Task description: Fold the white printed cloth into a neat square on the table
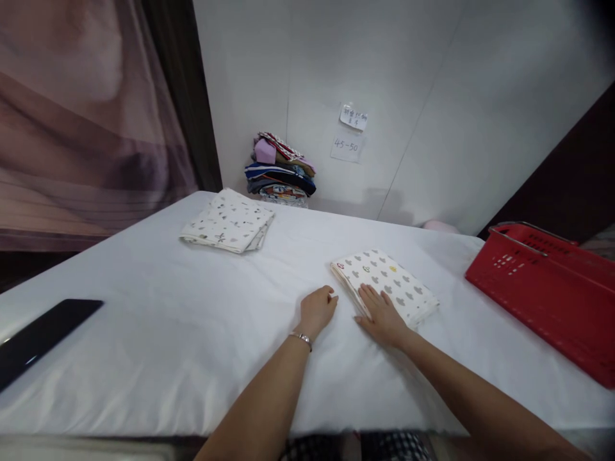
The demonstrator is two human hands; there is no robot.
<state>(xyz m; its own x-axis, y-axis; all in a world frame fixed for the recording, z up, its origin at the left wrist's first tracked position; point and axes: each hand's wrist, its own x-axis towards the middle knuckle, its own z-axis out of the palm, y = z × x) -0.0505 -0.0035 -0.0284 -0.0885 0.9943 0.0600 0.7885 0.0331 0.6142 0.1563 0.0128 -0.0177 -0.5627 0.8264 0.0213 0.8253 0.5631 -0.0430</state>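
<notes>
A folded white cloth (384,282) printed with grey shapes and a few coloured ones lies on the white-covered table. My right hand (382,317) rests flat on its near left edge, fingers stretched out. Just left of that cloth, my left hand (318,310) sits on the table cover with its fingers curled in, apart from the cloth; no object shows in it. A bracelet (302,339) circles my left wrist. Farther back on the left is a second folded white cloth (230,221) with small dark prints, touched by neither hand.
A red plastic basket (542,301) stands at the right. A flat black panel (43,336) lies at the left edge of the table cover (168,333). Behind the table, folded fabrics (281,169) are stacked against the wall, near paper notes (346,148). A curtain (86,115) hangs at left.
</notes>
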